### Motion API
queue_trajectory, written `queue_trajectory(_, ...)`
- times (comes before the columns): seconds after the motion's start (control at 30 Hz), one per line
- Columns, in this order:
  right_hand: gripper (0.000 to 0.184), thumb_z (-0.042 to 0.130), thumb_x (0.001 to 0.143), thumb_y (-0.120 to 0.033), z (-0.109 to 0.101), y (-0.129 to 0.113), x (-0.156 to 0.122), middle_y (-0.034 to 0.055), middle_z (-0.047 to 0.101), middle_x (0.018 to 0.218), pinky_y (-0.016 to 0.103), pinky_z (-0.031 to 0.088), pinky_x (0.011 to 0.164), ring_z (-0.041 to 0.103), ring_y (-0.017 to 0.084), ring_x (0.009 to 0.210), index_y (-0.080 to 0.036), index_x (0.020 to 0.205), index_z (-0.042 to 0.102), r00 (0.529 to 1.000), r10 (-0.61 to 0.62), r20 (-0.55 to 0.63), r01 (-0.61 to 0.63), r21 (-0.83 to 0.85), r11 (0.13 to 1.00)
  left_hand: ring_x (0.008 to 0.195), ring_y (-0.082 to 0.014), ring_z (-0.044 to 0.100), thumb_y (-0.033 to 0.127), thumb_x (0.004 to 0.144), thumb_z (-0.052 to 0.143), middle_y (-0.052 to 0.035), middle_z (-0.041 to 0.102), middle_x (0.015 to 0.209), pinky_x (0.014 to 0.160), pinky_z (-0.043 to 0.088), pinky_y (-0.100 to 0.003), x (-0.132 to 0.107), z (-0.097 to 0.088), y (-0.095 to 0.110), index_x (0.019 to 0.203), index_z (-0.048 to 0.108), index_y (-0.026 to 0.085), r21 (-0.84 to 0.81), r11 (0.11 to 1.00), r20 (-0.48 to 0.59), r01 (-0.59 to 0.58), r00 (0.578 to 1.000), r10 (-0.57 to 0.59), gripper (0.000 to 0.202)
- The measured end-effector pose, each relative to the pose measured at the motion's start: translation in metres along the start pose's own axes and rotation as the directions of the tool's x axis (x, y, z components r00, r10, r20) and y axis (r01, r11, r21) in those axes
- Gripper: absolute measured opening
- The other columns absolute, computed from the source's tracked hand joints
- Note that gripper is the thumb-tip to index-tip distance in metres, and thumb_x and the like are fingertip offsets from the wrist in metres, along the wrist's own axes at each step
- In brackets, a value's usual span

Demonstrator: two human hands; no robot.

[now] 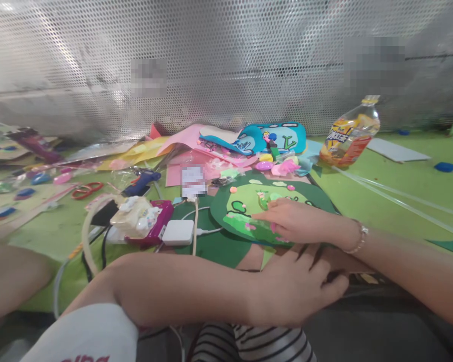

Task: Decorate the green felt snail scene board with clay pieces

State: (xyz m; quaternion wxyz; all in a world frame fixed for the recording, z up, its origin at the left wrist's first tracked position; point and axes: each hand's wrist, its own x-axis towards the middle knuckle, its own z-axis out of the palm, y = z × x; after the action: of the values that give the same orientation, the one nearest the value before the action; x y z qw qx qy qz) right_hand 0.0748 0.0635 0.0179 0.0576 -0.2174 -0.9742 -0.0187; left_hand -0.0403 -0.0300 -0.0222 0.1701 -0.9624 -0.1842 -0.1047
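A dark green felt oval with a light green patch and small coloured shapes lies on the green table. My right hand rests on its right side with fingers stretched flat, pressing a small pink piece near the light green patch. A bracelet circles that wrist. My left hand reaches across below it, fingers spread flat on the near edge of the felt, holding nothing.
A white charger with cable, a pink case with a white charm, a blue glue gun and red scissors lie left. A blue pencil case and a tilted drink bottle stand behind. Perforated metal wall at back.
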Motion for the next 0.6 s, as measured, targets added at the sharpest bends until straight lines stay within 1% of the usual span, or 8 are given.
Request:
queue_trajectory(0.13, 0.043, 0.044, 0.082, -0.010, -0.0010, 0.0008, -0.0019, 0.0085, 0.062, 0.079, 0.031, 0.044, 0.068, 0.056, 0.020, 0.075, -0.015, 0.123, 0.059, 1.000, 0.005, 0.007, -0.005, 0.006, 1.000, 0.123, -0.0333, 0.041, 0.026, 0.086, 0.041, -0.0162, 0.050, 0.127, 0.097, 0.029, -0.048, 0.0002, 0.0015, 0.0006, 0.134, 0.039, 0.015, 0.000, 1.000, -0.010, 0.002, 1.000, -0.002, 0.049)
queue_trajectory(0.23, 0.044, 0.044, 0.083, -0.010, -0.0004, 0.0021, -0.0024, 0.0082, 0.062, 0.080, 0.030, 0.044, 0.066, 0.057, 0.020, 0.074, -0.016, 0.124, 0.058, 1.000, 0.013, -0.001, -0.013, 0.025, 1.000, 0.124, -0.0346, 0.041, 0.027, 0.086, 0.042, -0.0170, 0.050, 0.128, 0.099, 0.027, -0.049, 0.0007, 0.0035, 0.0008, 0.134, 0.038, 0.014, -0.008, 1.000, -0.024, 0.001, 1.000, -0.001, 0.050)
queue_trajectory(0.33, 0.042, 0.045, 0.084, -0.012, 0.0018, 0.0041, -0.0029, 0.0075, 0.062, 0.081, 0.030, 0.044, 0.065, 0.057, 0.019, 0.073, -0.017, 0.124, 0.058, 1.000, -0.004, -0.002, 0.004, 0.059, 0.998, 0.124, -0.0349, 0.040, 0.028, 0.085, 0.043, -0.0184, 0.048, 0.130, 0.100, 0.026, -0.050, 0.0011, 0.0040, 0.0006, 0.135, 0.037, 0.014, -0.004, 1.000, -0.015, 0.002, 1.000, -0.002, 0.052)
queue_trajectory(0.4, 0.041, 0.044, 0.085, -0.012, 0.0025, 0.0051, -0.0031, 0.0078, 0.063, 0.082, 0.030, 0.044, 0.067, 0.057, 0.020, 0.075, -0.017, 0.123, 0.058, 1.000, -0.013, 0.000, 0.013, 0.053, 0.998, 0.124, -0.0348, 0.041, 0.029, 0.085, 0.044, -0.0190, 0.047, 0.130, 0.100, 0.026, -0.050, 0.0011, 0.0039, 0.0006, 0.135, 0.037, 0.014, 0.005, 1.000, -0.009, 0.002, 1.000, -0.002, 0.053)
queue_trajectory(0.5, 0.040, 0.043, 0.085, -0.010, 0.0005, 0.0055, -0.0026, 0.0092, 0.066, 0.090, 0.032, 0.046, 0.073, 0.059, 0.020, 0.083, -0.016, 0.121, 0.059, 1.000, -0.027, -0.012, 0.027, 0.031, 0.999, 0.126, -0.0359, 0.039, 0.033, 0.083, 0.048, -0.0198, 0.046, 0.131, 0.102, 0.025, -0.050, 0.0005, 0.0051, 0.0012, 0.136, 0.036, 0.013, 0.002, 1.000, -0.006, 0.003, 1.000, -0.003, 0.057)
queue_trajectory(0.6, 0.040, 0.041, 0.085, -0.008, -0.0029, 0.0066, -0.0016, 0.0098, 0.069, 0.093, 0.034, 0.047, 0.078, 0.060, 0.022, 0.089, -0.014, 0.120, 0.059, 0.999, -0.031, -0.031, 0.032, 0.024, 0.999, 0.127, -0.0365, 0.038, 0.035, 0.082, 0.050, -0.0203, 0.044, 0.133, 0.102, 0.026, -0.049, -0.0006, 0.0080, 0.0021, 0.137, 0.034, 0.014, -0.010, 1.000, -0.013, 0.010, 1.000, -0.011, 0.061)
